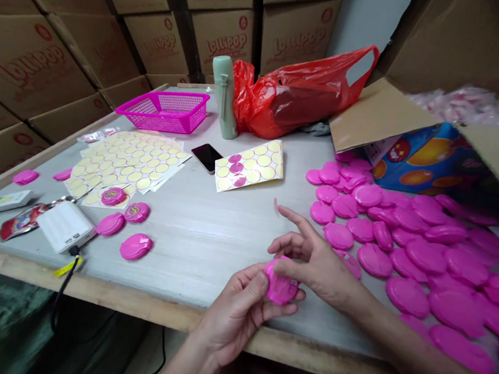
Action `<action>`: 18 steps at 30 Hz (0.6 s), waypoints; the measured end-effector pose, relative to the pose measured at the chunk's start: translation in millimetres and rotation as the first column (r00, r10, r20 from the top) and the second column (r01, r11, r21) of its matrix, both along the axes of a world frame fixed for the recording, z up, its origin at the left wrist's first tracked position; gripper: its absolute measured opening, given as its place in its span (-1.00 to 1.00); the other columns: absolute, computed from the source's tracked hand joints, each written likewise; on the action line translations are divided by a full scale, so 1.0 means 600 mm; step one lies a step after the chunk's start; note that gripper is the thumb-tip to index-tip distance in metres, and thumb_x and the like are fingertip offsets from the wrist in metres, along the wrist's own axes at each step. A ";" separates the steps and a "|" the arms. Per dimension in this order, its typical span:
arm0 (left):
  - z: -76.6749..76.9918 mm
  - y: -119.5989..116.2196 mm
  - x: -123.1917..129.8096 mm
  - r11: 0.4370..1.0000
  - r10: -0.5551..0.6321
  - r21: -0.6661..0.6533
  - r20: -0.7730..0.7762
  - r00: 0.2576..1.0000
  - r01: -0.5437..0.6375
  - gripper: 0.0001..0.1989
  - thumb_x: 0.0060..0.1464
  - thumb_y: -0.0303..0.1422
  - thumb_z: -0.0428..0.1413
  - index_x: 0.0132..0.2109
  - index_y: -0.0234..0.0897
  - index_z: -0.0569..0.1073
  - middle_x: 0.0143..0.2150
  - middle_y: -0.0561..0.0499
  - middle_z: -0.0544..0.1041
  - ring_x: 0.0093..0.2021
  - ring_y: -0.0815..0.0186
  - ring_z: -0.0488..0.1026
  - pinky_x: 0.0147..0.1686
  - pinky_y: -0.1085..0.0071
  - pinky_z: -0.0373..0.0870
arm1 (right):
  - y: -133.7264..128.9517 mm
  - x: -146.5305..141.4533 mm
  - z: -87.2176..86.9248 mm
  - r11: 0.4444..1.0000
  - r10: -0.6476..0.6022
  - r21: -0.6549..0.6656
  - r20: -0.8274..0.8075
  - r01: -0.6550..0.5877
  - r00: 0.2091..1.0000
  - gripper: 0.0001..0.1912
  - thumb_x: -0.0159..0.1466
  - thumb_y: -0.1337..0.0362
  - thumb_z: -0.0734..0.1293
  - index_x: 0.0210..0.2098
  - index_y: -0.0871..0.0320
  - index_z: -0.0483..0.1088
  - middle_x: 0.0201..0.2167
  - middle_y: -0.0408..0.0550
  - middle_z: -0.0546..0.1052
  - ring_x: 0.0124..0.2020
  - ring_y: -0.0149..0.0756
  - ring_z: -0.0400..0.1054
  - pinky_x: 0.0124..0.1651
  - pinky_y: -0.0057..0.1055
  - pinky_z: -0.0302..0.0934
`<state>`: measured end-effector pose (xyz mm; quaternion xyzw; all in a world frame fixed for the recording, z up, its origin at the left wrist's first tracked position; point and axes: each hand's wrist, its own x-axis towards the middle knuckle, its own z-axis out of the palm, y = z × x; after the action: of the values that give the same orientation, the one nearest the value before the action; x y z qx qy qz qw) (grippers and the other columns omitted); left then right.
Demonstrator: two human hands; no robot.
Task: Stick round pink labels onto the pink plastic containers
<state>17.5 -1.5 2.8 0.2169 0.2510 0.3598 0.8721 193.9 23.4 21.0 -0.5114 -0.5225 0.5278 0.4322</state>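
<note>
Where the hands meet: a round magenta plastic case (281,282) is held between them, above the front part of the table.
Left hand (236,321): closed around the case from below, palm up, thumb pressed on its face.
Right hand (317,264): half open, thumb on the case's upper edge, index finger stretched out clear of it.
Right of the hands: a heap of overlapping flat magenta plastic cases (402,249), just beside the right wrist, below an open brown cardboard carton (379,120).
Grey wooden tabletop (199,247), far side: a pink plastic mesh basket (162,111), a sage-green flask (224,96), a red plastic bag (294,94) and a black smartphone (207,157).
Tabletop, left: sheets of round yellow stickers (123,163), loose magenta cases (136,246) and a white power bank (65,226).
Behind the table: stacked brown cartons printed "Lollipop" (219,40).
</note>
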 end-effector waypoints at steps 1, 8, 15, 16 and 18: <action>0.000 0.000 0.000 1.000 0.003 -0.004 -0.007 1.000 -0.003 -0.60 0.20 -0.22 0.21 0.06 -0.45 0.56 -0.05 -0.25 0.63 -0.05 0.12 0.61 -0.03 0.33 0.56 | 0.003 0.000 -0.001 0.999 -0.046 -0.004 -0.014 0.046 0.999 -0.16 0.20 0.04 0.46 0.35 0.12 0.11 -0.35 -0.13 0.55 -0.35 -0.27 0.44 -0.16 -0.24 0.38; -0.003 0.005 0.006 0.993 0.054 -0.106 -0.012 0.998 -0.055 -0.65 0.23 -0.31 0.20 0.12 -0.32 0.53 0.00 -0.16 0.63 -0.13 0.24 0.62 -0.07 0.31 0.58 | 0.002 0.012 -0.021 0.906 -0.023 0.392 0.416 -0.157 0.909 0.22 0.08 0.01 0.57 0.49 -0.16 -0.24 0.24 0.09 0.41 0.24 0.04 0.33 0.22 0.04 0.25; -0.009 0.014 -0.008 0.985 0.069 -0.161 0.026 0.997 -0.064 -0.52 0.15 -0.10 0.24 0.09 -0.33 0.51 -0.06 -0.20 0.64 -0.10 0.14 0.62 0.05 0.15 0.48 | -0.012 0.022 -0.034 0.842 0.043 0.404 0.609 -0.357 0.792 0.46 -0.11 -0.12 0.62 0.50 -0.21 -0.37 0.41 0.18 0.20 0.33 0.24 0.22 0.24 0.19 0.21; -0.008 0.013 -0.005 0.990 0.063 -0.131 0.014 0.998 -0.061 -0.54 0.14 -0.12 0.26 0.08 -0.33 0.51 -0.06 -0.19 0.64 -0.10 0.15 0.61 0.06 0.15 0.47 | -0.012 0.016 -0.031 0.857 0.024 0.416 0.555 -0.303 0.832 0.44 -0.04 -0.14 0.59 0.50 -0.17 -0.43 0.39 0.17 0.24 0.31 0.18 0.26 0.23 0.15 0.24; -0.007 0.007 0.014 0.997 0.054 -0.050 -0.033 0.998 -0.056 -0.57 0.13 -0.16 0.27 0.05 -0.33 0.52 -0.05 -0.18 0.62 -0.10 0.18 0.60 0.03 0.20 0.47 | -0.013 -0.001 -0.025 0.898 -0.014 0.406 0.413 -0.170 0.910 0.24 0.17 -0.12 0.47 0.50 -0.10 -0.42 0.23 0.12 0.42 0.18 0.02 0.40 0.18 0.03 0.32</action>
<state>25.7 2.6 -1.2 0.1932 0.2797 0.3738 0.8630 193.4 15.4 6.0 -0.4788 -0.7253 0.2977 0.3950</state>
